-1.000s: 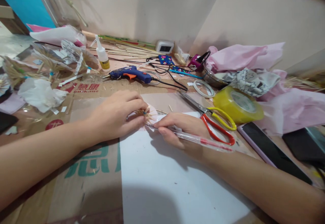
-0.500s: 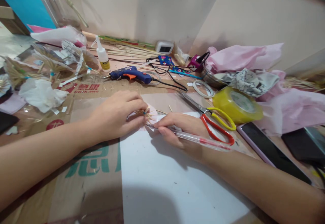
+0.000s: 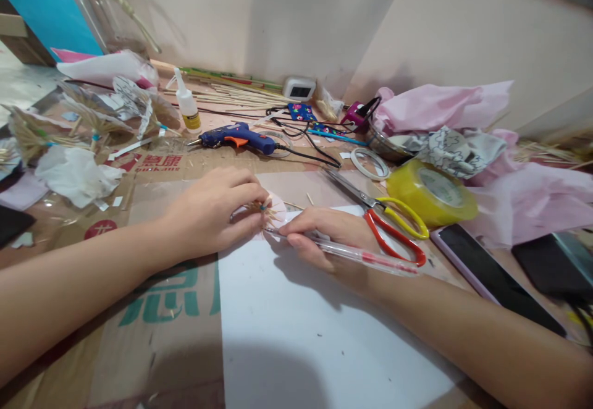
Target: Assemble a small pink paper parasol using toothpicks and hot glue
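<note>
My left hand [image 3: 227,208] is closed on a small fan-like piece of thin sticks and pale pink paper [image 3: 277,207], tied at a blue spot. Much of that piece is hidden by my fingers. In my right hand [image 3: 324,233] lies a clear gel pen [image 3: 361,254] with a red part inside. Its tip points left, at or very near the lower edge of the stick fan; whether it touches, I cannot tell. Both hands rest over the top of a white paper sheet [image 3: 287,322] with a few dark specks on it.
Red-and-yellow-handled scissors [image 3: 370,202], a yellow tape roll [image 3: 430,193] and a phone [image 3: 495,279] lie to the right. Behind my hands are a blue glue gun [image 3: 238,137] and a glue bottle [image 3: 187,106]. Stick-and-paper pieces [image 3: 92,112] and crumpled white tissue [image 3: 78,174] sit at left.
Almost nothing differs. Both hands keep their hold on the stick fan and the pen, and the view has shifted very slightly.
</note>
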